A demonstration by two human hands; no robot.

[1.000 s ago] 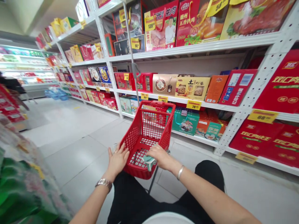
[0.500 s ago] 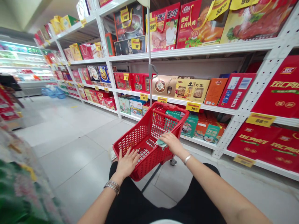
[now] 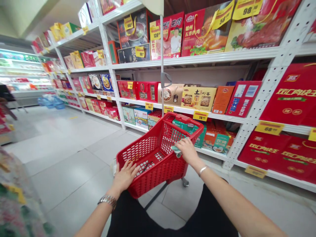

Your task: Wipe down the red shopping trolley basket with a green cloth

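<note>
A red plastic shopping basket (image 3: 150, 154) on a wheeled frame stands in front of me in a shop aisle. My left hand (image 3: 124, 176) lies flat on its near rim, fingers stretched out, a metal watch on the wrist. My right hand (image 3: 188, 150) presses a small pale green cloth (image 3: 176, 150) against the basket's right rim, fingers curled over it, a bracelet on the wrist. A grey pole (image 3: 162, 62) with a hook rises from the basket's far side.
White shelving (image 3: 197, 54) runs along the right, full of red and yellow gift boxes with yellow price tags. A pale tiled floor (image 3: 69, 154) stretches left toward refrigerated cases (image 3: 22, 70). Blurred packaged goods (image 3: 14, 204) crowd the lower left.
The basket has swung round so that its far end points more to the right. My right hand with the cloth has slid from the near rim along the right rim, further from me.
</note>
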